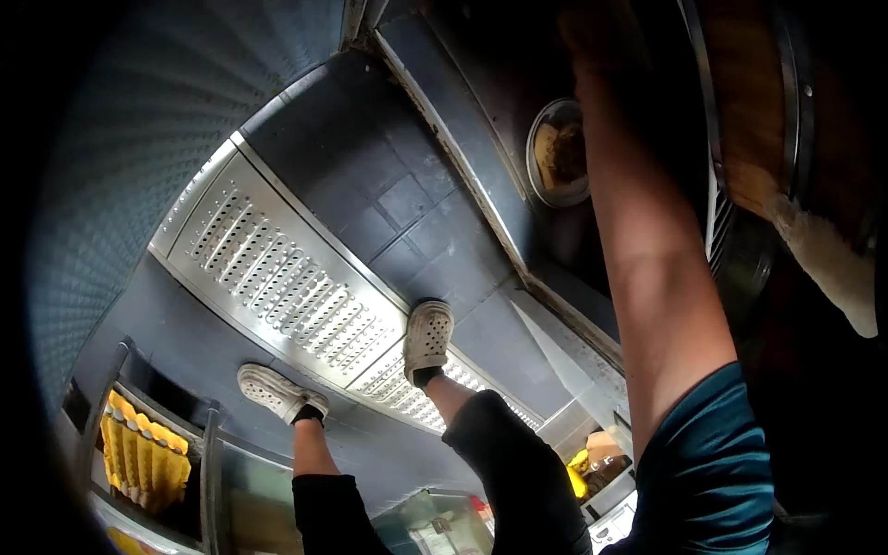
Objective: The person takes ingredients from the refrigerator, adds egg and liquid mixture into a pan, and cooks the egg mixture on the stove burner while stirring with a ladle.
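My right arm, in a teal sleeve, stretches up the right side of the view into a dark recess. At its far end my right hand (597, 32) is lost in shadow, so its fingers and anything in them cannot be made out. Beside the forearm, partly covered by it, sits a round pale bowl (534, 166). Inside the bowl lie a yellowish piece (548, 153) and something dark brown. My left hand is out of view.
A perforated metal drain grate (277, 277) crosses the grey tiled floor (402, 199) beneath my feet in pale clogs (428, 335). A raised ledge (453, 148) borders the recess. Yellow egg-tray-like material (143, 449) stands lower left. A wooden, metal-banded object (754, 102) is right.
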Demonstrator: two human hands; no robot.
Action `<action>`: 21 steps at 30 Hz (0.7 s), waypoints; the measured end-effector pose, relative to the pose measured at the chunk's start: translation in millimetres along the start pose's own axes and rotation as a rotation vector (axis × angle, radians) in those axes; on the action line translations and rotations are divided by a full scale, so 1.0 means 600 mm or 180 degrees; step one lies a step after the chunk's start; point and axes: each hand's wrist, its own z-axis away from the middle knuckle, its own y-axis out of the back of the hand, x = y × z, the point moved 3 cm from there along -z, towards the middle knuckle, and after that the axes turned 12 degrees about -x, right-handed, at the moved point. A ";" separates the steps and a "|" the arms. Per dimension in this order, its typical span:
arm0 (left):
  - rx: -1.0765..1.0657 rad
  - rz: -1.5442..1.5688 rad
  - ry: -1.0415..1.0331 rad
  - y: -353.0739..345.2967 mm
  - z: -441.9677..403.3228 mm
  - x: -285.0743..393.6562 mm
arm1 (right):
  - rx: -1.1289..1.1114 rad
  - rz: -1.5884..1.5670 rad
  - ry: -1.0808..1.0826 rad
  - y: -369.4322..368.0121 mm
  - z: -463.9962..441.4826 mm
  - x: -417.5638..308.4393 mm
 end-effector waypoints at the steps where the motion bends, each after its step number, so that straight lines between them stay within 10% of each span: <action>1: 0.0019 -0.0188 0.0065 0.002 0.000 -0.001 | 0.0020 0.0000 0.0000 -0.004 0.000 0.000; 7: -0.0303 -0.1504 0.0520 -0.002 0.005 0.049 | 0.0188 0.0114 0.0095 -0.025 0.018 0.010; 9: -0.1134 -0.5225 0.1995 0.007 0.002 0.142 | 0.0307 0.0196 0.0150 -0.037 0.030 0.019; 10: -0.1304 -0.5566 0.2185 0.009 -0.002 0.164 | 0.0368 0.0225 0.0169 -0.043 0.037 0.023; 15: -0.1415 -0.4883 0.2365 0.010 0.007 0.205 | 0.0514 0.0517 0.0274 -0.075 0.080 0.051; 19: -0.1491 -0.4709 0.2326 0.011 0.013 0.229 | 0.0179 0.3158 -0.0741 -0.114 0.107 0.056; 21: -0.1523 -0.4591 0.2280 0.015 0.018 0.244 | 0.0042 0.2081 -0.1162 -0.073 0.195 -0.079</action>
